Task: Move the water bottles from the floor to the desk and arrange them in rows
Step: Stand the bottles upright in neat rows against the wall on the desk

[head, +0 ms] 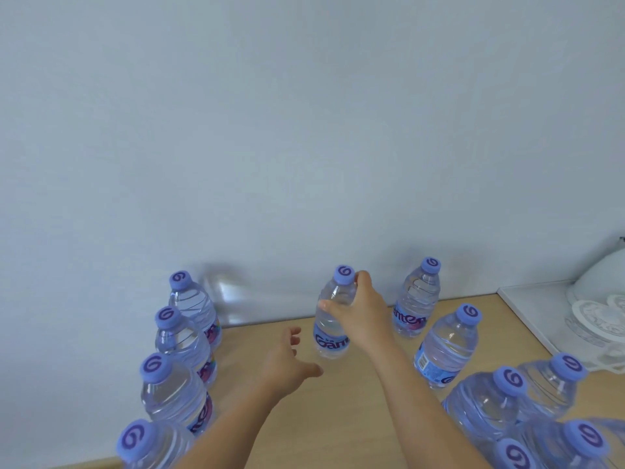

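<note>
Several clear water bottles with purple caps stand upright on the light wooden desk (355,411). My right hand (358,313) grips the upper body of the middle bottle (329,336), which stands near the wall. My left hand (287,360) hovers open just left of that bottle, fingers spread, touching nothing. A column of bottles (184,336) runs down the left side. More bottles (446,350) stand in columns on the right, the nearest ones cut off by the frame's lower edge.
A pale wall (304,130) backs the desk. At the right, a white surface (527,306) carries a white ornate dish with a domed lid (595,299). Bare desk lies between the left and right columns.
</note>
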The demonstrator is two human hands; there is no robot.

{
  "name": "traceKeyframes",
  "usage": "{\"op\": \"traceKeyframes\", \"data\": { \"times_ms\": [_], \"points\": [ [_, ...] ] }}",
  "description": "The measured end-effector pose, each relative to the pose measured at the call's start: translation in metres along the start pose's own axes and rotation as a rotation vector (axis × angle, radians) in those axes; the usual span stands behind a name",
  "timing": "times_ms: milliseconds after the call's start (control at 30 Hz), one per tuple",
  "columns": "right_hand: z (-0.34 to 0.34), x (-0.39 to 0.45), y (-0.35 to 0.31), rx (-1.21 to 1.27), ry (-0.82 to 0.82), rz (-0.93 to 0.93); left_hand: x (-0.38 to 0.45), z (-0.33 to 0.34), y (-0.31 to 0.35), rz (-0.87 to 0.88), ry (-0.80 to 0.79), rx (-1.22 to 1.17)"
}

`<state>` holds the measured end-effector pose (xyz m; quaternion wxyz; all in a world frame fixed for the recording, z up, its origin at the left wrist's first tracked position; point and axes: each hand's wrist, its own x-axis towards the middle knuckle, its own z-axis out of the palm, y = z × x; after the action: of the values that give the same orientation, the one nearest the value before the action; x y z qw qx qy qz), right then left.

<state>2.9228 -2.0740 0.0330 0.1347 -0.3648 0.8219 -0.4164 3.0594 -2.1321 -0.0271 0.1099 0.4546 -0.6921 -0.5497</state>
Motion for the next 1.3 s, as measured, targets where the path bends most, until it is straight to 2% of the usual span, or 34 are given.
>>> {"op": "traceKeyframes", "data": {
  "times_ms": [167, 367, 500, 633, 767, 967, 1100, 1300],
  "points": [
    [-0.021, -0.008, -0.037, 0.124, -0.021, -0.065, -0.016, -0.008, -0.013, 0.048, 0.052, -0.01],
    [-0.04, -0.025, -0.068, 0.263, -0.084, -0.075, -0.038, -0.01, -0.015, 0.2, 0.039, -0.212],
    [-0.043, -0.035, -0.081, 0.26, -0.076, -0.072, -0.051, -0.008, -0.015, 0.285, 0.054, -0.328],
    [-0.043, -0.037, -0.087, 0.249, -0.062, -0.065, -0.061, -0.01, -0.018, 0.29, 0.069, -0.396],
    [-0.041, -0.034, -0.088, 0.284, -0.097, -0.051, -0.072, -0.016, -0.014, 0.311, 0.02, -0.436],
    [-0.036, -0.031, -0.085, 0.476, -0.334, 0.034, -0.088, -0.019, -0.014, 0.298, -0.132, -0.473],
    [-0.031, -0.029, -0.079, 0.461, -0.429, 0.075, -0.092, -0.019, -0.02, 0.23, -0.182, -0.493],
    [-0.021, -0.028, -0.075, 0.43, -0.404, 0.069, -0.094, -0.022, -0.025, 0.195, -0.196, -0.486]
  ]
}}
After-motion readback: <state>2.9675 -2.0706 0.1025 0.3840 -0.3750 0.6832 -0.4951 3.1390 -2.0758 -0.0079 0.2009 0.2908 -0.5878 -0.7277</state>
